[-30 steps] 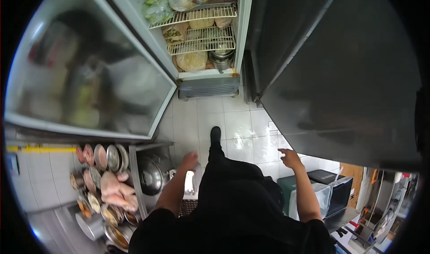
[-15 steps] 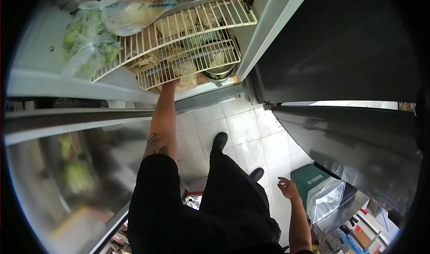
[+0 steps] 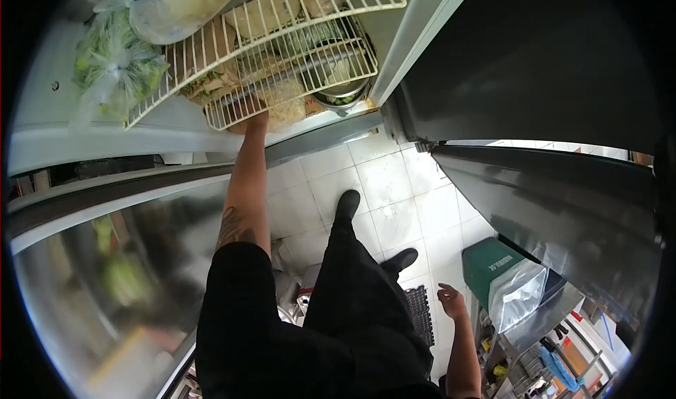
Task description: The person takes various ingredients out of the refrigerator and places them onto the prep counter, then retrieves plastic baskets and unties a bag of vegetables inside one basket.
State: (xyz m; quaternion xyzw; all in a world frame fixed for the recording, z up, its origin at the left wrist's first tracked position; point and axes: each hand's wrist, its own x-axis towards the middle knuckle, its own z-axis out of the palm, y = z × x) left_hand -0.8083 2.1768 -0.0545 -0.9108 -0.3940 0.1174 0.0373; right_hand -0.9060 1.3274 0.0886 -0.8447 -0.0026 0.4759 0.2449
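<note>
My left hand [image 3: 251,108] reaches into the fridge, under the lower white wire rack [image 3: 289,103]. The wires and a plastic bag cover its fingers, so I cannot tell what they grip, if anything. Right beside it lies a clear bag with pale contents [image 3: 284,110]. A round metal pot [image 3: 346,102] with green pieces inside stands further right, behind the rack. My right hand [image 3: 451,302] hangs low over the floor, away from everything, with its fingers loosely apart and nothing in them.
On the upper wire shelf [image 3: 274,29] sit a bag of leafy greens [image 3: 116,68] and a printed plastic bag [image 3: 186,8]. A glass door [image 3: 120,272] stands open at left. At right are dark steel doors [image 3: 556,209] and a lined green bin [image 3: 491,265].
The view has shifted, bringing a black floor mat into sight near my feet. My left hand stays under the lower rack. The right hand still hangs free.
</note>
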